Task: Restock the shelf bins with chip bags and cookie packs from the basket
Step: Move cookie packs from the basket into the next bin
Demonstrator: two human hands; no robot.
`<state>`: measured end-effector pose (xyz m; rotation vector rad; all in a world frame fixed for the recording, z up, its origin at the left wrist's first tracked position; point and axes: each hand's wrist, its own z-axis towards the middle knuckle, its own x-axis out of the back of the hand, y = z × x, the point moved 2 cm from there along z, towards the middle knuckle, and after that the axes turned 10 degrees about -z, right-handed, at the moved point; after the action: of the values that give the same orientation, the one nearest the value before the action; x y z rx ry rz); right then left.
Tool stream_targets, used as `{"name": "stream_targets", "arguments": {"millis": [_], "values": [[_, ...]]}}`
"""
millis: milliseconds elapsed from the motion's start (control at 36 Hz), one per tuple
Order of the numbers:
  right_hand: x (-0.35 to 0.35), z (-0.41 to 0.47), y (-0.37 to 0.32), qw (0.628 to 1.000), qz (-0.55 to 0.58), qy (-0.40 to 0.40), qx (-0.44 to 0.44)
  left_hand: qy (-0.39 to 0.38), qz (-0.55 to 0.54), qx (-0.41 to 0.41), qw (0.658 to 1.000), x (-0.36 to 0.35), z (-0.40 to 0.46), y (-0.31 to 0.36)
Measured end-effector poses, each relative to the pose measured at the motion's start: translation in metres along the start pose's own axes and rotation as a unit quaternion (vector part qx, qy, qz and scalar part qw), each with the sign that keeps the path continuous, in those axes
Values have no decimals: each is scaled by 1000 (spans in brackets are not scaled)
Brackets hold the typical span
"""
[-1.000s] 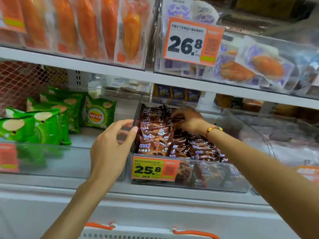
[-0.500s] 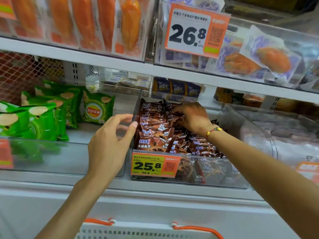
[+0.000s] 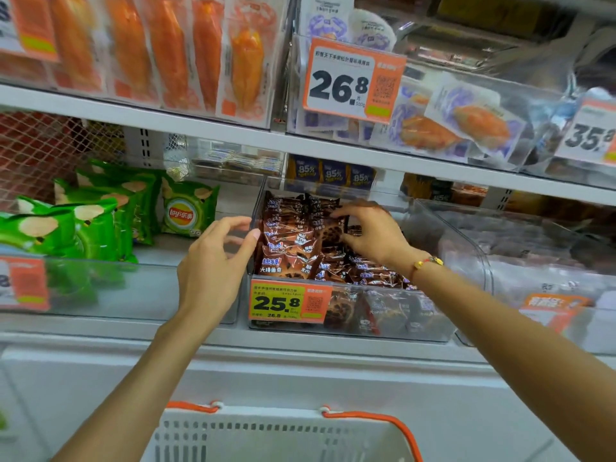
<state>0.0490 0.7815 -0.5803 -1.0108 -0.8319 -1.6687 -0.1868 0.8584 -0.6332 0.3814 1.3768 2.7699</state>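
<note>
Brown cookie packs [image 3: 290, 251] fill a clear shelf bin [image 3: 350, 335] with a yellow 25.8 price tag [image 3: 276, 303]. My right hand [image 3: 376, 236] reaches into the bin from the right and pinches one cookie pack [image 3: 333, 230] near the top of the pile. My left hand [image 3: 213, 265] hovers at the bin's left wall, fingers relaxed, thumb close to the wall edge and holding nothing. Green Lay's chip bags [image 3: 188, 213] stand in the neighbouring clear bin [image 3: 140, 295] on the left. The white basket [image 3: 283, 435] with orange handles is below, at the bottom edge.
An upper shelf [image 3: 200, 123] carries orange snack packs [image 3: 166, 51] and a bin with a 26.8 tag [image 3: 346, 85]. Another clear bin [image 3: 473, 248] of pale packs sits to the right. A white cabinet front [image 3: 300, 378] lies under the shelf.
My right hand has shifted slightly within the bin and now pinches a pack on top of the pile. My left hand stays by the bin's left wall. More of the basket shows.
</note>
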Motion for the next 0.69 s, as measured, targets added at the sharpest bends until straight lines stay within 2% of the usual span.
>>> {"name": "stream_targets", "arguments": {"millis": [83, 222, 361, 444, 528, 611, 694], "values": [[17, -35, -10, 999, 17, 27, 11, 6, -24, -14, 1000, 0, -1, 1], [39, -103, -30, 993, 111, 34, 20, 36, -84, -46, 995, 4, -13, 3], [23, -160, -42, 978, 200, -53, 2, 67, -75, -100, 990, 7, -66, 10], [-9, -186, -39, 964, 216, -149, -32, 33, -88, -73, 993, -2, -108, 2], [-51, -211, -39, 942, 225, -239, -68, -18, -83, -7, 996, -19, -150, -14], [-88, -243, -48, 922, 204, -311, -110, -103, -45, 51, 992, -34, -190, -32], [-121, -273, -60, 894, 177, -395, -116, -214, 7, 89, 973, -47, -222, -50]]}}
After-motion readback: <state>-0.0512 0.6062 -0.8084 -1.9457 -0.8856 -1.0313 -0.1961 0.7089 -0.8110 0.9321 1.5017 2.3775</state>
